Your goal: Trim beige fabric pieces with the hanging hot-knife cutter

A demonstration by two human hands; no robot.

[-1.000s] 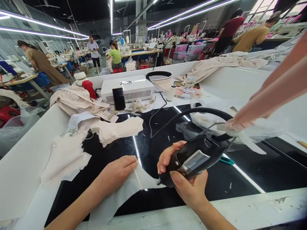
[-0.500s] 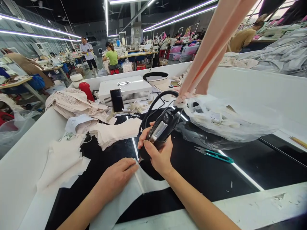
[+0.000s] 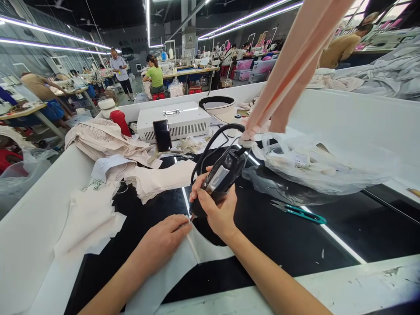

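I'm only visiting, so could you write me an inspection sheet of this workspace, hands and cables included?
Surface: glossy black tabletop, dotted with small pale scraps.
Work things: black handheld tool, its tip close to a white fabric piece; contact unclear.
Clutter: teal thread snips, clear plastic bag, stacked pale fabric, phone before a vented white box.
Left hand: lies on the fabric piece, near the tool's tip.
Right hand: grips the tool.
Cables: black cable arching beside the tool.
Surroundings: seated person in green, sewing workstations.
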